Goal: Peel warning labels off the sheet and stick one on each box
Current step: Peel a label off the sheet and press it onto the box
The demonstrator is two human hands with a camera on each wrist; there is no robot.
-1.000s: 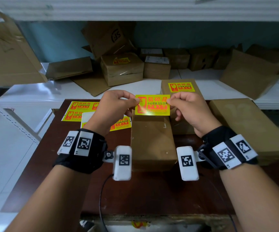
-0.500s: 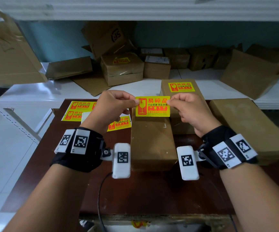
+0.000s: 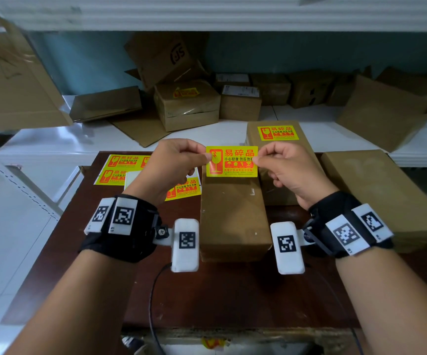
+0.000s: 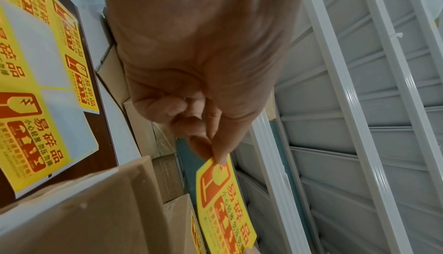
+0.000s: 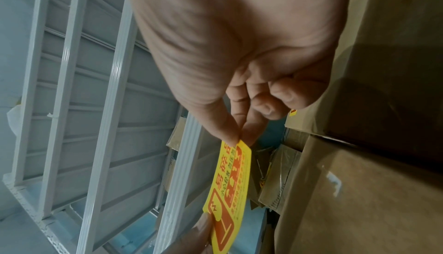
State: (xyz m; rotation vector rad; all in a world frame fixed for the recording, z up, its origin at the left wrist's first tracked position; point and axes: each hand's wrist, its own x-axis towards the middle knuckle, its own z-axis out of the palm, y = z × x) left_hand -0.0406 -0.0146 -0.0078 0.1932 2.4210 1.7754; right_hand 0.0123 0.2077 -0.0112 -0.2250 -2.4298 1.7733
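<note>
Fragile label (image 3: 231, 161) pinched at its short ends by left hand (image 3: 174, 166) and right hand (image 3: 284, 170), long axis crosswise, held just above far end of the unlabelled box (image 3: 233, 213) mid-bench; both grips equally near, straight down.

Label sheets (image 3: 120, 170) partly behind the left hand (image 3: 174, 165); small print illegible.
</note>
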